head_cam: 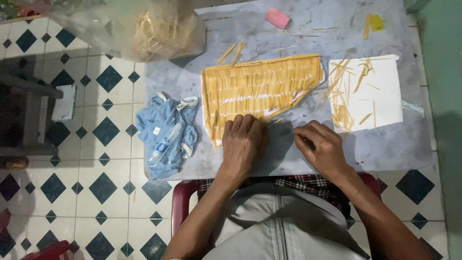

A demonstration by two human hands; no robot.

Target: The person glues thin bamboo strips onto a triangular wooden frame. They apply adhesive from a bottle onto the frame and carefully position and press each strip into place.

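A white paper shape covered with rows of glued straw pieces (262, 89) lies on a grey board (385, 144). My left hand (243, 144) rests palm down on the shape's near edge, fingers together. My right hand (321, 147) hovers on the board just right of it, fingers curled as if pinching something small; what it holds is hidden. A white sheet (380, 91) with loose straw pieces (342, 96) lies to the right.
A clear plastic bag of straw (144, 29) sits at the far left corner. A blue cloth (166, 132) with a small plastic bottle (166, 144) lies on the left edge. A pink eraser-like block (277, 18) and yellow scrap (375, 21) lie far. Tiled floor surrounds the board.
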